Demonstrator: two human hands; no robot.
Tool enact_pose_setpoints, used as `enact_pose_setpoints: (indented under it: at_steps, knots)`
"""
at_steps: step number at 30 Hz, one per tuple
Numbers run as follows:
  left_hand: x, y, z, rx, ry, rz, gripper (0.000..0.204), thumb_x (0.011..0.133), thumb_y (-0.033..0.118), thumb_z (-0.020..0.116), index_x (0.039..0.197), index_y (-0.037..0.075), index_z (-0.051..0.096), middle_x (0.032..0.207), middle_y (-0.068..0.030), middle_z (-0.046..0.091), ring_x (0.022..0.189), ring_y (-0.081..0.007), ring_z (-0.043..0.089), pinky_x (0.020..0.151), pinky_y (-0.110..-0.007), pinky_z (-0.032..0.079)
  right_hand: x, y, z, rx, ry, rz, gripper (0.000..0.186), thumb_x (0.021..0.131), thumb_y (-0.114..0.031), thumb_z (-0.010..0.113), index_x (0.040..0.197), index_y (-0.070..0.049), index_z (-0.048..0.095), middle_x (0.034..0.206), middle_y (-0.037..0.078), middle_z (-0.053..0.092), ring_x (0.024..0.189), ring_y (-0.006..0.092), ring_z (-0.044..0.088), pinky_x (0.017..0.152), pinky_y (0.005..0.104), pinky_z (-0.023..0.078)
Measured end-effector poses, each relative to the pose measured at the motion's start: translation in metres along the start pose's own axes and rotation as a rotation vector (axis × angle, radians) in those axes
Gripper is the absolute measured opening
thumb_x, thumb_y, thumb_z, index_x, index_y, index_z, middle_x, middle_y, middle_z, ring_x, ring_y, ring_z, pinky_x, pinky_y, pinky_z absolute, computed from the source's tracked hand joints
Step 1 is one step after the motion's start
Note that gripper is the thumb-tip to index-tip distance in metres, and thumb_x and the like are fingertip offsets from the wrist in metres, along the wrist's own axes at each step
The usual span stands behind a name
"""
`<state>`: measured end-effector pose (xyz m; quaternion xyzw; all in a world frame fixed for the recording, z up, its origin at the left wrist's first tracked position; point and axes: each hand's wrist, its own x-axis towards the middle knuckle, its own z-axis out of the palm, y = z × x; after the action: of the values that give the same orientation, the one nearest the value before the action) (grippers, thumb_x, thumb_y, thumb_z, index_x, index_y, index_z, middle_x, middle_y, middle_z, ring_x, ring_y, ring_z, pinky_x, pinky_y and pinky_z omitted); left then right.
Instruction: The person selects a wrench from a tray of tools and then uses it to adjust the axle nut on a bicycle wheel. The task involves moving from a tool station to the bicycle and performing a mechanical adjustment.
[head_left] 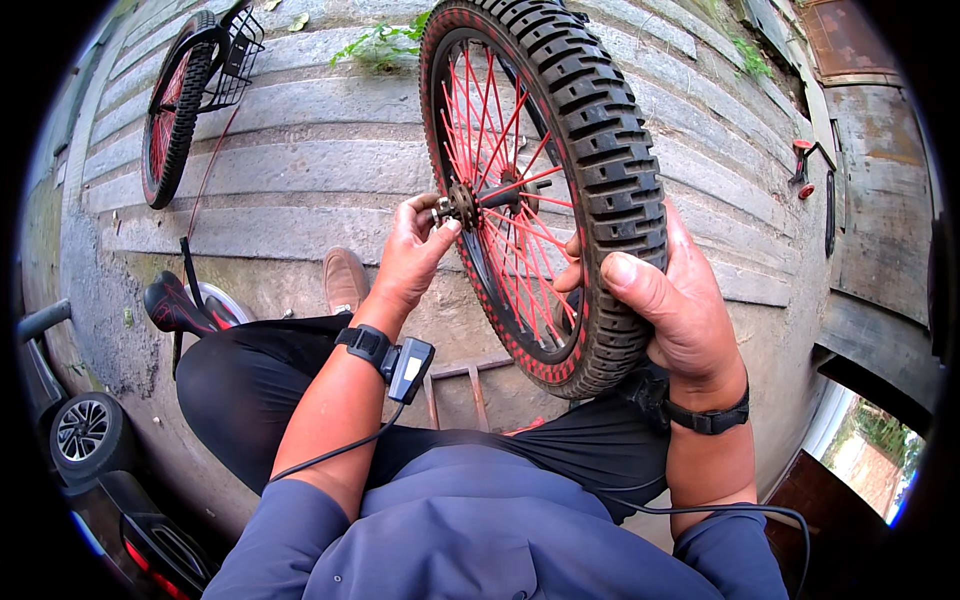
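A bicycle wheel (pixel 610 150) with a black knobbly tyre, red spokes and a red-and-black checked rim stands tilted in front of me. My right hand (pixel 690 310) grips its tyre on the near right side, thumb on the tread and fingertips showing through behind the rim. At the left of the hub, the fingers of my left hand (pixel 412 250) pinch the axle end, where a small metal part (pixel 443 211) sticks out. Beside those fingertips is a small dark sprocket (pixel 463 204). My fingers partly cover the metal part.
At the far left lies another red-spoked wheel (pixel 175 125) beside a black wire basket (pixel 237 60). A black-and-red saddle (pixel 172 303) is by my left knee. Pedals (pixel 803 168) lie far right on stone slabs (pixel 350 160). A car wheel (pixel 88 430) shows at lower left.
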<state>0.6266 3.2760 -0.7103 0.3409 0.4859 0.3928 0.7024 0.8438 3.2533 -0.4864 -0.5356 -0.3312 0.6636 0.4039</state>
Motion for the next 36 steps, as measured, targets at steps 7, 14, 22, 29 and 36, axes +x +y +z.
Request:
enact_pose_setpoints:
  at_steps: [7, 14, 22, 29, 36]
  knots:
    - [-0.0002, 0.0034, 0.0008, 0.002, -0.04, 0.033, 0.049, 0.092, 0.011, 0.065, 0.133, 0.0, 0.04, 0.122, -0.0089, 0.057, 0.114, -0.0151, 0.054, 0.099, -0.03, 0.043, -0.0012, -0.0024, 0.0004, -0.016, 0.003, 0.021, 0.071, 0.083, -0.021, 0.077, 0.136, 0.004, 0.037, 0.107, 0.008, 0.064, 0.09, 0.0124, 0.063, 0.086, 0.0282, 0.05]
    - [-0.0039, -0.0003, 0.0038, -0.041, -0.015, 0.025, 0.049, 0.092, 0.011, 0.066, 0.134, 0.001, 0.042, 0.121, -0.0083, 0.057, 0.112, -0.0146, 0.055, 0.097, -0.03, 0.046, 0.0006, 0.0011, -0.0005, -0.006, 0.002, 0.003, 0.07, 0.083, -0.021, 0.077, 0.136, 0.003, 0.039, 0.108, 0.007, 0.063, 0.091, 0.012, 0.062, 0.087, 0.0277, 0.05]
    - [-0.0052, 0.005, 0.0051, -0.01, 0.007, 0.033, 0.047, 0.092, 0.009, 0.065, 0.133, 0.001, 0.043, 0.122, -0.008, 0.056, 0.112, -0.0141, 0.055, 0.098, -0.03, 0.046, 0.0005, -0.0008, 0.0005, 0.006, 0.002, 0.007, 0.07, 0.083, -0.022, 0.077, 0.136, 0.003, 0.038, 0.108, 0.007, 0.063, 0.092, 0.0117, 0.061, 0.087, 0.0276, 0.049]
    - [-0.0062, 0.0039, 0.006, 0.008, 0.018, 0.044, 0.048, 0.093, 0.01, 0.065, 0.134, 0.0, 0.043, 0.118, -0.0077, 0.058, 0.108, -0.0135, 0.058, 0.095, -0.028, 0.048, 0.0009, 0.0007, -0.001, -0.007, -0.001, 0.003, 0.071, 0.082, -0.023, 0.077, 0.136, 0.003, 0.038, 0.108, 0.007, 0.063, 0.092, 0.0113, 0.061, 0.086, 0.0276, 0.049]
    - [-0.007, 0.0071, 0.0061, 0.037, 0.032, 0.005, 0.049, 0.093, 0.013, 0.067, 0.134, 0.0, 0.044, 0.116, -0.0079, 0.061, 0.1, -0.0134, 0.06, 0.089, -0.028, 0.051, 0.0012, 0.0001, 0.0006, -0.005, -0.003, -0.002, 0.073, 0.082, -0.023, 0.078, 0.137, 0.003, 0.038, 0.115, 0.008, 0.062, 0.102, 0.0128, 0.058, 0.094, 0.0284, 0.045]
